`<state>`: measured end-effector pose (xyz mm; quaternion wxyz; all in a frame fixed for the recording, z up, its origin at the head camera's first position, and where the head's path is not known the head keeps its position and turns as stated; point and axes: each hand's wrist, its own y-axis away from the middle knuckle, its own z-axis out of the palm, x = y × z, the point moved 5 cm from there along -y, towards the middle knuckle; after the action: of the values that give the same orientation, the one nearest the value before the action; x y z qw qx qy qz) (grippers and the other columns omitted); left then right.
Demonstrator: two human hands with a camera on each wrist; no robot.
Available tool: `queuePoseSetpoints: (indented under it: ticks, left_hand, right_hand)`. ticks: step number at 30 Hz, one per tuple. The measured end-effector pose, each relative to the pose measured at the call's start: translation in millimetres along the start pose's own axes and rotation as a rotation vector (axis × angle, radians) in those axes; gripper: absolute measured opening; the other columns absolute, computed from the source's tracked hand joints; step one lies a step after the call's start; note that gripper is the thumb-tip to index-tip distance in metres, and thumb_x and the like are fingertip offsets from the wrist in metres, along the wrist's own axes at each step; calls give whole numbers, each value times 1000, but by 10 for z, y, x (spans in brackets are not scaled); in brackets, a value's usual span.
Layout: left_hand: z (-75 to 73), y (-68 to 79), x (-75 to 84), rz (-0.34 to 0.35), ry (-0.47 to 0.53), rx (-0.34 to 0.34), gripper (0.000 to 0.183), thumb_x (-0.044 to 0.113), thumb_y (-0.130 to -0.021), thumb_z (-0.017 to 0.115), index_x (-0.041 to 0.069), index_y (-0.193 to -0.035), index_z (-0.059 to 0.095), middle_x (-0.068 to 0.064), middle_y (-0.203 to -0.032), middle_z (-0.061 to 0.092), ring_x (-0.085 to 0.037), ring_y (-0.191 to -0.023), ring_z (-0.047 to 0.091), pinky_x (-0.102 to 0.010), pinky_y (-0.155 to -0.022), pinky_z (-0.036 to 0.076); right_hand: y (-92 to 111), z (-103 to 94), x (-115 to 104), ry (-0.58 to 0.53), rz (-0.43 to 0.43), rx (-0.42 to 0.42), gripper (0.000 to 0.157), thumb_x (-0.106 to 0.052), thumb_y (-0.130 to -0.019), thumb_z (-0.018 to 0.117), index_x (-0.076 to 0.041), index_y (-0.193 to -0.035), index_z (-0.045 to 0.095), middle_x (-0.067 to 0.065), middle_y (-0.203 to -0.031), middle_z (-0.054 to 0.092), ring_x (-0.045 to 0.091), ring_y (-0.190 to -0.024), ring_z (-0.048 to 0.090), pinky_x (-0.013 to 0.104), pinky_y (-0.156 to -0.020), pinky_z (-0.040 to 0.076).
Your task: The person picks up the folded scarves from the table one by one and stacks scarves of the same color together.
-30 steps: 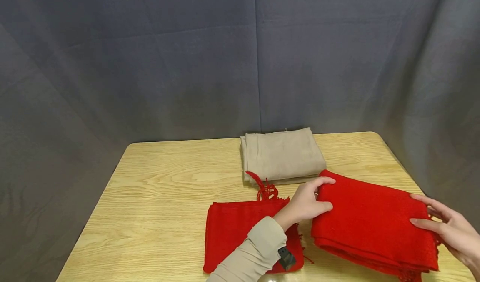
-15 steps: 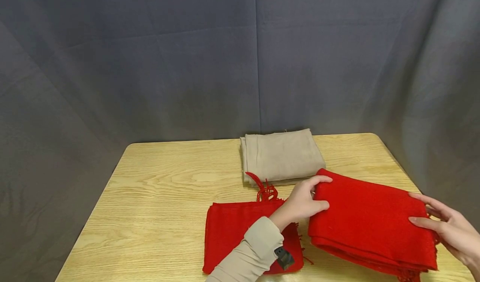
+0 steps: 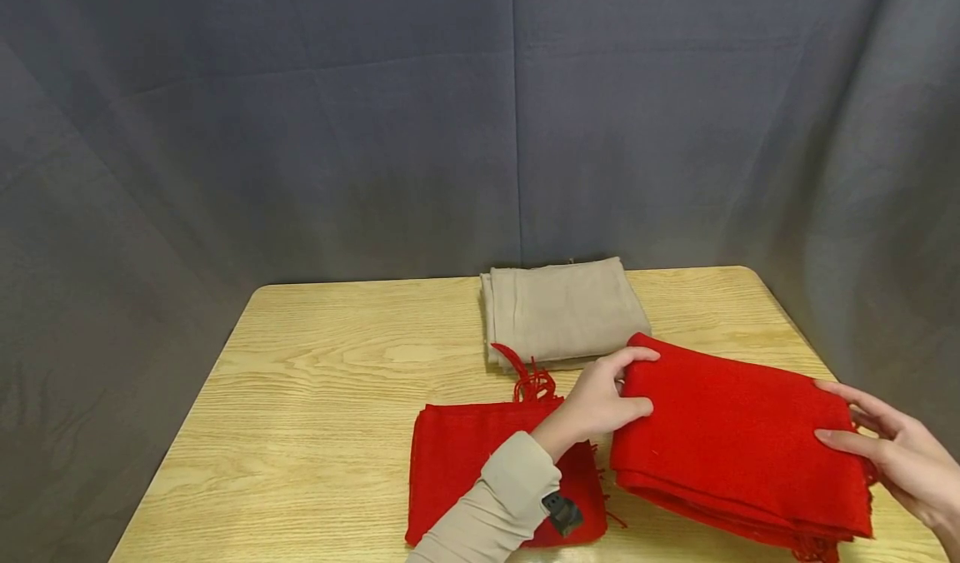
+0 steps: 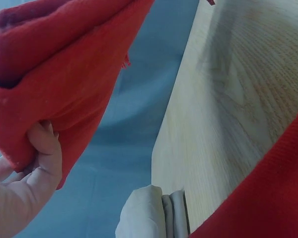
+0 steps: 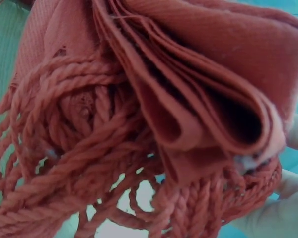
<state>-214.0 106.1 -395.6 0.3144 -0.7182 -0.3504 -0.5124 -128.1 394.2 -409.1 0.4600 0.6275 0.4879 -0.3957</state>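
Both hands hold a folded red scarf (image 3: 738,442) off the table at the right. My left hand (image 3: 603,396) pinches its left edge, thumb on the front and fingers curled behind, as the left wrist view also shows at the hand (image 4: 32,183). At the opposite end my right hand (image 3: 900,455) grips the edge with thumb and fingers. In the right wrist view the scarf's stacked folds (image 5: 188,99) and twisted fringe (image 5: 89,148) hang close to the camera. A second folded red scarf (image 3: 457,463) lies on the table, partly covered by my left forearm.
A folded beige cloth (image 3: 566,313) lies at the back of the wooden table (image 3: 315,396), just behind the held scarf. Red fringe strands (image 3: 534,380) spread from the lying scarf toward it. Grey curtains (image 3: 375,130) hang behind and around the table.
The held scarf and both hands have shifted slightly to the left, the left hand a little more. The lying scarf and beige cloth have stayed in place.
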Motion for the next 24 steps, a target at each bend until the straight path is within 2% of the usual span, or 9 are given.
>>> queuePoseSetpoints:
  ticks: [2,4,11,19,24]
  left_hand:
    - [-10,5,6,-4,8,0,50,-2,-75,60,20,-120,56,8,-85,54,-6,-59,48,-19,-53,43]
    - [-17,10,14,-6,8,1,50,-2,-75,60,20,-120,56,8,-86,54,-6,-61,49,-20,-53,44]
    - [-32,44,27,-11,40,-2,49,-3,-76,59,19,-120,55,7,-88,55,-6,-62,50,-20,-55,45]
    - [-73,68,29,-14,58,10,50,-4,-76,60,20,-119,56,7,-87,55,-6,-64,51,-20,-56,46]
    - [-93,81,23,-14,81,10,50,-4,-76,60,20,-119,56,6,-89,55,-7,-66,53,-21,-58,47]
  right_hand:
    - [11,11,-18,2,-1,0,53,-3,-89,55,-50,-113,52,6,-118,21,12,-55,41,25,-42,38]
    - [17,21,-33,-3,4,0,53,-3,-89,55,-50,-112,52,4,-117,22,12,-57,44,26,-43,39]
    - [33,52,-66,-35,22,-4,52,-3,-89,55,-50,-110,53,7,-115,22,14,-56,47,26,-43,40]
    - [30,58,-71,-42,26,-9,50,-4,-89,55,-49,-112,52,2,-111,25,15,-61,50,27,-44,41]
    - [29,72,-105,-48,7,-18,50,-4,-89,55,-46,-117,51,-5,-107,32,14,-65,53,28,-46,44]
